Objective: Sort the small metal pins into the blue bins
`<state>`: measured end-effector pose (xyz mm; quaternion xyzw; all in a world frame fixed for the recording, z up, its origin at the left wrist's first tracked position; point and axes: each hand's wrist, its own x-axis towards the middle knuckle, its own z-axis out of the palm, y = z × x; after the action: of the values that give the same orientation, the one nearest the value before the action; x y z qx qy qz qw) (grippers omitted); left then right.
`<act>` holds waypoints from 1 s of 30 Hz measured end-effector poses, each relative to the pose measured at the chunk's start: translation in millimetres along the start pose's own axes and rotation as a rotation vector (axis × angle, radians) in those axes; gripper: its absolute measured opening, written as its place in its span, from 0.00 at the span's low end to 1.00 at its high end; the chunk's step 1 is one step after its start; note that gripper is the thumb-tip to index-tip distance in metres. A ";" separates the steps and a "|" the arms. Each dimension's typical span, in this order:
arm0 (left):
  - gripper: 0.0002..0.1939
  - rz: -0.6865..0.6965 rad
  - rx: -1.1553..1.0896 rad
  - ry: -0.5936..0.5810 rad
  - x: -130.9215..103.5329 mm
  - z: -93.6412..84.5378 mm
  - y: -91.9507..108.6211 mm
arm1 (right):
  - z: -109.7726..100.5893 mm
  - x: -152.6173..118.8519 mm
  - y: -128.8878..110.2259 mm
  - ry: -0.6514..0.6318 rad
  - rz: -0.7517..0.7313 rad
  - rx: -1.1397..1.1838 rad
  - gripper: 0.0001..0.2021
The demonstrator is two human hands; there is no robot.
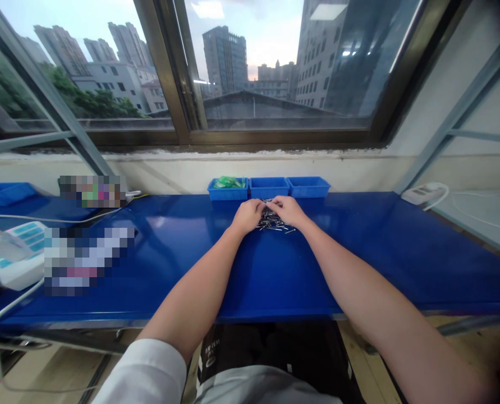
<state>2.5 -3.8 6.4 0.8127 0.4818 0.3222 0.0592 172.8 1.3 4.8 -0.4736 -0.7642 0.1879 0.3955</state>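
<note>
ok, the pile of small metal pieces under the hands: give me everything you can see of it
The pile of metal pieces is a loose heap of thin, silvery, pin-like parts, lying flat on the blue table just in front of the middle blue bin. A few strays stick out toward the right. The left hand and right hand rest on it from either side, covering part of it. The pieces are too small to identify.

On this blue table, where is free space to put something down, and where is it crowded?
Bare patches: right of the right hand toward the white power strip, and the near edge of the table around the forearms. Crowded: the pin pile under both hands, before the blue bins.
</note>
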 end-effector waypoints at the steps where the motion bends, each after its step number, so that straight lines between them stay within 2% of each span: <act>1: 0.16 0.000 -0.008 0.016 0.3 0.4 -0.4 | -0.3 0.0 0.0 -0.003 0.004 0.013 0.14; 5: 0.13 0.001 -0.046 0.064 0.7 1.9 -1.5 | -2.3 -0.5 0.3 0.027 0.001 -0.034 0.15; 10: 0.13 -0.016 -0.074 0.015 -1.2 0.7 -0.1 | -2.2 -0.1 3.0 0.051 -0.009 -0.042 0.12; 13: 0.12 -0.014 -0.072 0.019 -1.7 -0.2 0.3 | -0.4 0.7 5.5 0.052 0.000 0.042 0.11; 21: 0.10 -0.041 -0.086 0.065 -0.5 0.7 -1.5 | -1.5 1.0 2.6 0.073 0.067 0.462 0.11; 26: 0.09 -0.028 -0.095 0.061 -0.8 0.9 -0.8 | -6.9 0.5 -0.9 0.094 0.107 0.513 0.10; 30: 0.12 -0.014 -0.140 0.135 -0.6 3.6 -4.1 | -9.2 1.1 3.2 0.147 0.111 0.522 0.10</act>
<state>1.3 -1.3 1.6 0.7797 0.4668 0.4085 0.0855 181.6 3.1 8.8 -0.4093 -0.6318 0.3650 0.5478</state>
